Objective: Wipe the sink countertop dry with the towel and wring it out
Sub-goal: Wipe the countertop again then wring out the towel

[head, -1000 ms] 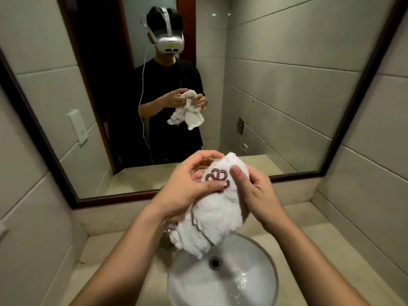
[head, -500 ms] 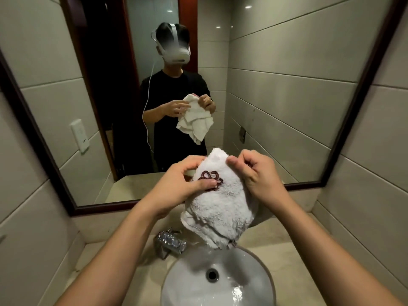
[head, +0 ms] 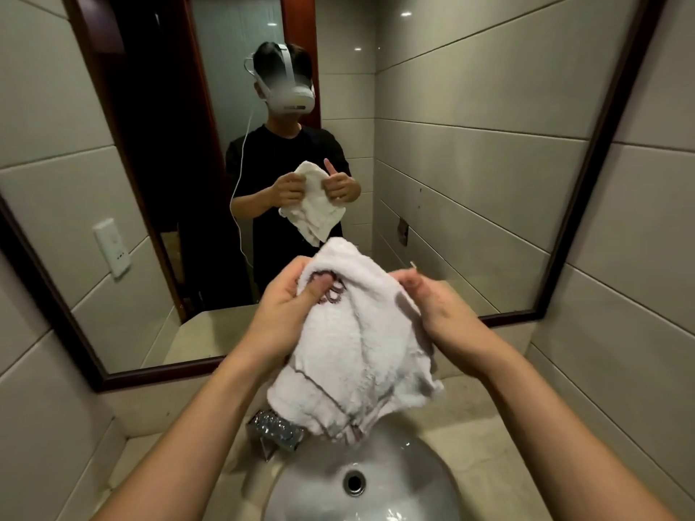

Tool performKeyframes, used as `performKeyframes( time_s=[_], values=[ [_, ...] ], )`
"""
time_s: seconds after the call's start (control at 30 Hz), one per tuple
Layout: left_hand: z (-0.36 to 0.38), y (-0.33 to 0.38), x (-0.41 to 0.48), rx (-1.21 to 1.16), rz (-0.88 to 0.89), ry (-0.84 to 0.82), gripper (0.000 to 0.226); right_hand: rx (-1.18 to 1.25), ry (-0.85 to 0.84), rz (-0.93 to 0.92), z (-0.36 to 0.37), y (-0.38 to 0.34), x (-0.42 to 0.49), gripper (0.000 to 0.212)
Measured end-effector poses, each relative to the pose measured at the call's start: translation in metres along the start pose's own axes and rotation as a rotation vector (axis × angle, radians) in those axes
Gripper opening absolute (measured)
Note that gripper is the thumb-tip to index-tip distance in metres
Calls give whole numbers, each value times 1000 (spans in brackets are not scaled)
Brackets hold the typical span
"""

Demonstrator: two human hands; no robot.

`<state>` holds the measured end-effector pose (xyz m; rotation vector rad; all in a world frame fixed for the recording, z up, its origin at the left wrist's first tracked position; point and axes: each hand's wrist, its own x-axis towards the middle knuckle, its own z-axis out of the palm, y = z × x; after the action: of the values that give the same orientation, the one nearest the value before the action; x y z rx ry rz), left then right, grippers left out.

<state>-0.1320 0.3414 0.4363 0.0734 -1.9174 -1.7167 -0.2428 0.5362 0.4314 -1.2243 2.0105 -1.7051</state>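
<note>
**A:** Where was the towel?

**B:** The towel (head: 353, 344) was held up in the air over the basin (head: 413, 475). Its lowest corner dangled just above the bowl, in front of the tap (head: 276, 432).

**A:** And the grip on it?

**B:** Both were clamped on the cloth. The left hand (head: 286, 317) had the upper left edge bunched in its fingers, with the thumb pressed on the embroidered mark. The right hand (head: 440, 314) was curled round the right edge. The mirror (head: 489, 182) showed the same hold from the front.

**A:** How did you judge it would handle?

**B:** It looked like thick, soft terry, quite limp, sagging in folds between the hands. I took it to be damp and a little heavier for that, but neither slippery nor fragile. It could take a hard twist.

**A:** Where would you take hold to wring it?

**B:** It hung too loose and open to twist well. I would gather it into a roll, grasp each end in a full fist, and turn the fists opposite ways over the drain (head: 354, 482), so the water missed the surface (head: 485, 408) beside the basin.
</note>
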Motion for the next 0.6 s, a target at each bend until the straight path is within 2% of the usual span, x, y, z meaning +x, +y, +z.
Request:
performKeyframes(
  time_s=[0.03, 0.1, 0.17, 0.23, 0.3, 0.33, 0.37, 0.43, 0.47, 0.53, 0.6],
  values=[
    [-1, 1, 2, -99, -26, 40, 27, 33, -35, 45, 0, 5, -4, 68],
    [-3, 3, 7, -104, -71, 59, 26, 92, -64, 87, 6, 14, -8, 50],
    [-3, -1, 11, 50, -90, 17, 16, 181, -32, 100, 16, 16, -7, 21],
    [0, -10, 12, 241, -79, 52, 7, 286, -3, 115, 29, 10, -6, 10],
    [4, -17, 8, 558, -17, 209, 24, 361, 51, 160, 38, 10, -1, 19],
    [8, -16, 2, 610, 0, 291, 29, 375, 92, 182, 42, 9, 2, 30],
    [10, -15, -4, 532, 8, 306, 30, 394, 140, 218, 44, 10, 5, 43],
    [20, -11, -20, 199, -71, 139, 43, 496, 248, 290, 48, 10, 10, 61],
    [26, -13, -28, 133, -104, 14, 49, 583, 297, 330, 47, 10, 11, 59],
    [34, -20, -38, 274, -38, -132, 55, 789, 283, 419, 44, 12, 13, 55],
    [36, -26, -40, 302, -14, -84, 63, 922, 189, 469, 40, 12, 8, 64]
  ],
)
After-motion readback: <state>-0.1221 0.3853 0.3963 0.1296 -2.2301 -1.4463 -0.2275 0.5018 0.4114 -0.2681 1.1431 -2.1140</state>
